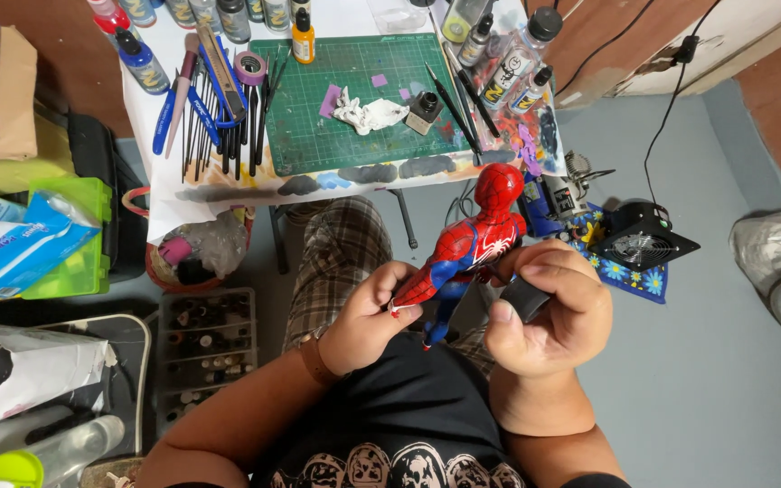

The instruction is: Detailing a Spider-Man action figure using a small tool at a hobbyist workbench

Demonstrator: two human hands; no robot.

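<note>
A red and blue action figure (472,239) with a web pattern is held over my lap, head pointing up toward the table. My left hand (368,316) pinches the figure's arm and lower body. My right hand (549,312) is closed around a dark grey object (526,298) and touches the figure's other side. The figure's legs are partly hidden between my hands.
A small table holds a green cutting mat (354,90), brushes (219,126), paint bottles (517,54), a crumpled white tissue (368,113) and a small dark jar (424,110). A black fan (644,239) sits on the grey floor at right. A tray of small bottles (201,352) and bags lie at left.
</note>
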